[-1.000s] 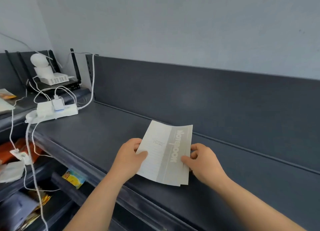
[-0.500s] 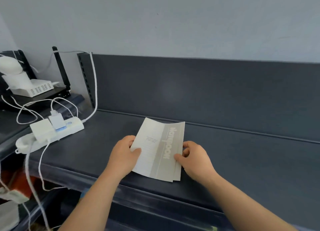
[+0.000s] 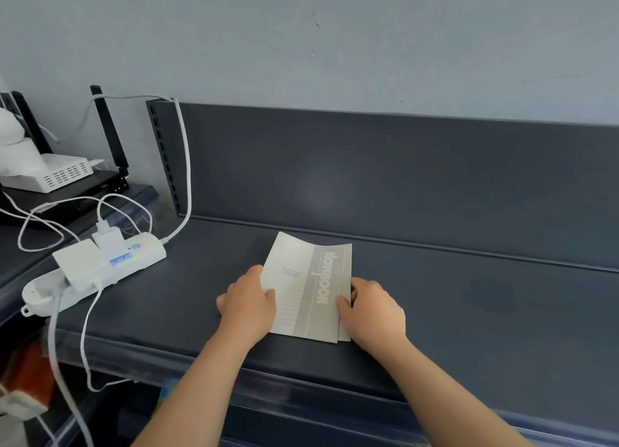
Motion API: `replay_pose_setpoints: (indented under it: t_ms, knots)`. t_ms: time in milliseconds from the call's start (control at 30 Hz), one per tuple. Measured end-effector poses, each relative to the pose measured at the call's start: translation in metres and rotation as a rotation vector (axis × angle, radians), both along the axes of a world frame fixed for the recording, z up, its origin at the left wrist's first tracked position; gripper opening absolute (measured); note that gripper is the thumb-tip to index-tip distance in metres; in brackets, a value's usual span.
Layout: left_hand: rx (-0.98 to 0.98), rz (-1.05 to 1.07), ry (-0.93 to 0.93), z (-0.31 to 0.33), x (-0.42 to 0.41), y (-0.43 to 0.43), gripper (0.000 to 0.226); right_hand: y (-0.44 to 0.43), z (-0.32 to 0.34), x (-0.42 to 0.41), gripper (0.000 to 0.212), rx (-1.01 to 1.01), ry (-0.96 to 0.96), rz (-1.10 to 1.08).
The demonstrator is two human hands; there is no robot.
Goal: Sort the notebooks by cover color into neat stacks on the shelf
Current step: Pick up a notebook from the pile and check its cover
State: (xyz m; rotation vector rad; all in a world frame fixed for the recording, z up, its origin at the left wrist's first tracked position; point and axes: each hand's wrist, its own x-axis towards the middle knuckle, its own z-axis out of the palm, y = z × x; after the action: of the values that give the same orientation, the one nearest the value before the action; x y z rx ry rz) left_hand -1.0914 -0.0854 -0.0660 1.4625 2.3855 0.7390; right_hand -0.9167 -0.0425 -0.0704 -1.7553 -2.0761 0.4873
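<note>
As the notebooks (image 3: pixel 306 289) rest on the shelf (image 3: pixel 485 312) between your hands, you pinch them from both sides. Your left hand (image 3: pixel 248 301) grips the left edge, thumb on the cover, and your right hand (image 3: pixel 373 309) grips the right edge likewise. A power strip (image 3: pixel 100 265) lies well left of your left hand.
</note>
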Motion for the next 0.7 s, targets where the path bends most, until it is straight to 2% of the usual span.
replay_pose_setpoints:
  t_ms: [167, 267, 333, 433, 600, 700]
  knots:
    - [-0.077, -0.045, 0.193, 0.000, 0.000, -0.002, 0.035, -0.002, 0.005, 0.001, 0.021, -0.027, -0.043, 0.023]
    - [-0.010, -0.074, 0.298, 0.004, 0.005, -0.008, 0.035, -0.001, 0.013, 0.015, 0.025, -0.021, -0.002, 0.049]
    - [0.066, -0.113, 0.336, 0.011, 0.013, -0.011, 0.037, -0.004, 0.019, 0.031, 0.021, 0.039, -0.044, 0.041]
    - [0.174, -0.214, 0.326, 0.026, 0.034, -0.013, 0.037, -0.015, 0.027, 0.060, 0.039, 0.124, -0.078, -0.008]
    - [0.299, -0.351, 0.219, 0.040, 0.079, -0.010, 0.030, -0.037, 0.035, 0.108, 0.048, 0.224, -0.097, -0.078]
    - [0.326, -0.430, 0.211, 0.043, 0.110, -0.011, 0.037, -0.047, 0.039, 0.137, 0.048, 0.249, -0.101, -0.137]
